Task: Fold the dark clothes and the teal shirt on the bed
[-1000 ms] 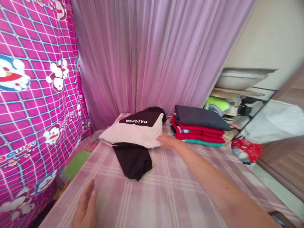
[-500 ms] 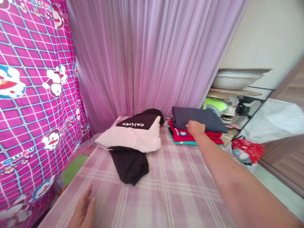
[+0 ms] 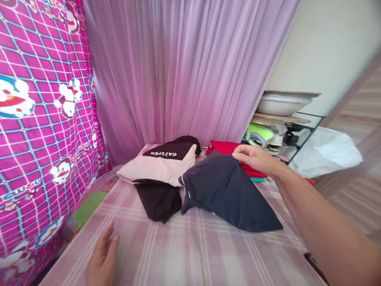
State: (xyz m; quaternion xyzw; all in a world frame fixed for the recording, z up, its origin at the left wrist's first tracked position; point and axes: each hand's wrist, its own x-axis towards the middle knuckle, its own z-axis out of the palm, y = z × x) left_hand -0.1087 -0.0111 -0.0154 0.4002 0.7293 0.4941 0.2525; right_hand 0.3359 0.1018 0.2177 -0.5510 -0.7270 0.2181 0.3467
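My right hand (image 3: 253,157) pinches the upper edge of a dark navy garment (image 3: 226,190), which hangs from it and spreads down onto the checked pink bed sheet (image 3: 190,250). Behind the hand lies a stack of folded red clothes (image 3: 226,149) with a teal piece underneath. To the left sits a folded white and black garment (image 3: 159,165) printed with "CAMPER", on top of a black garment (image 3: 157,200). My left hand (image 3: 102,258) lies flat on the sheet at the near left, fingers stretched out, holding nothing.
A pale purple curtain (image 3: 184,71) hangs behind the bed. A magenta cartoon-print cloth (image 3: 44,119) covers the left side. At the right stands a rack (image 3: 282,127) with a white basin and small items, beside a white bag (image 3: 333,151).
My right hand went from the white garment to the stack, took the navy garment off its top and pulled it toward me, unfolding it over the sheet. The left hand stayed put.
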